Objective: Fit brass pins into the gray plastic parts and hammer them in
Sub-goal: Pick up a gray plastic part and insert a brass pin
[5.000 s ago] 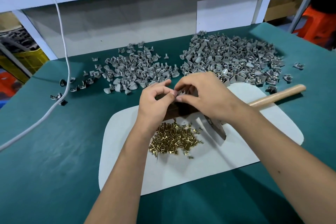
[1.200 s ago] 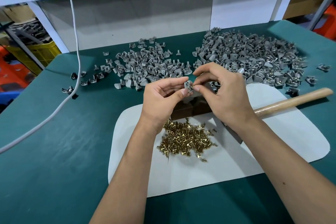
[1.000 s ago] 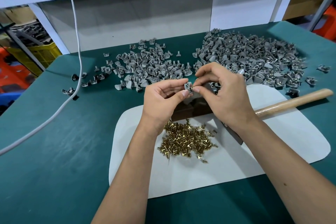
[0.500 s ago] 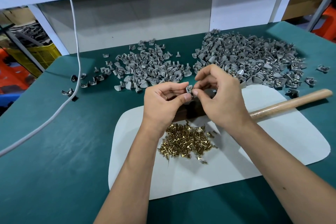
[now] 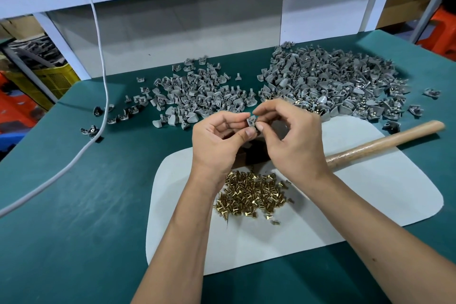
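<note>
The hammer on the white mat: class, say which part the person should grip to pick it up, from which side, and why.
Probably the free end of the hammer's wooden handle, taken from the right with the right hand. That end points right and lies bare across the white mat; the head end is hidden under both hands, the brass pins close by.

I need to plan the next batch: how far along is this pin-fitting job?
Done, it seems: the larger right-hand pile of gray plastic parts shows brass glints, likely pinned. In hand: the left hand and right hand pinch one small gray plastic part; the wooden-handled hammer lies unused. Left: the smaller left-hand pile of gray parts without brass, and the heap of loose brass pins.
</note>
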{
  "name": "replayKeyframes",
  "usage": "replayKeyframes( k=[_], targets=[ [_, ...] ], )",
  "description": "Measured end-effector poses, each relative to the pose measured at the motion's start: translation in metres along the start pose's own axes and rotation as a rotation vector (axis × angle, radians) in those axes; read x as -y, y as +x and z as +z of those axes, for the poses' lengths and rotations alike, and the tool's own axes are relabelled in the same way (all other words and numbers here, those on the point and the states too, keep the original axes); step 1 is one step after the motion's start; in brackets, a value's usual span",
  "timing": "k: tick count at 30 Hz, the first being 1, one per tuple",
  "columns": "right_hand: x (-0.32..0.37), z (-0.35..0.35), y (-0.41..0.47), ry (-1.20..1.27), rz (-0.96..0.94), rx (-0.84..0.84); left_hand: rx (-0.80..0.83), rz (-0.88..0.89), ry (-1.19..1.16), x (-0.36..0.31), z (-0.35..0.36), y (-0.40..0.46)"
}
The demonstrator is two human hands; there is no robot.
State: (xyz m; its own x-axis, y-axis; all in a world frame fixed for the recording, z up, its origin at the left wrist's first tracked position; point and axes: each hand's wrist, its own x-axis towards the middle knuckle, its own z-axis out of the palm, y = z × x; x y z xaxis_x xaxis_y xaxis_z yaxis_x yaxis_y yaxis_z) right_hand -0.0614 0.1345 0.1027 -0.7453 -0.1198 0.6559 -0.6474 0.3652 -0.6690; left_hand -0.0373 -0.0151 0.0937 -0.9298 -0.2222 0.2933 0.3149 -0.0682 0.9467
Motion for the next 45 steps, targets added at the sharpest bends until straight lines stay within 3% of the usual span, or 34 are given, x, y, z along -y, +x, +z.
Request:
replayKeyframes(
  k=[5,13,19,24,30,32,36,40,45],
  targets=[
    [-0.003,0.0,0.001,0.112,0.063,-0.002,0.002,-0.023,-0.038,-0.002,-0.001,0.0],
    [-0.003,-0.005,0.004,0.093,0.088,0.083,0.008,-0.037,-0.03,-0.002,-0.001,-0.001],
    [-0.001,-0.02,0.012,0.041,0.007,0.164,0.022,-0.07,-0.067,-0.003,-0.003,0.001],
    [-0.004,-0.022,0.012,-0.029,-0.037,0.127,0.054,-0.085,-0.151,-0.006,-0.001,-0.001],
    [-0.006,-0.021,0.013,-0.005,-0.016,0.192,0.072,-0.098,-0.202,-0.007,0.001,-0.002],
    [-0.008,-0.02,0.013,-0.001,-0.003,0.221,0.076,-0.076,-0.153,-0.007,0.0,-0.002],
    [-0.01,-0.018,0.013,0.012,0.063,0.257,0.038,0.097,0.231,-0.005,-0.004,0.002],
    [-0.009,-0.017,0.013,0.01,0.098,0.262,0.068,0.135,0.235,-0.005,0.001,0.0],
    [-0.008,-0.017,0.012,-0.041,0.055,0.135,-0.018,0.075,0.243,-0.001,0.011,-0.002]
  ],
)
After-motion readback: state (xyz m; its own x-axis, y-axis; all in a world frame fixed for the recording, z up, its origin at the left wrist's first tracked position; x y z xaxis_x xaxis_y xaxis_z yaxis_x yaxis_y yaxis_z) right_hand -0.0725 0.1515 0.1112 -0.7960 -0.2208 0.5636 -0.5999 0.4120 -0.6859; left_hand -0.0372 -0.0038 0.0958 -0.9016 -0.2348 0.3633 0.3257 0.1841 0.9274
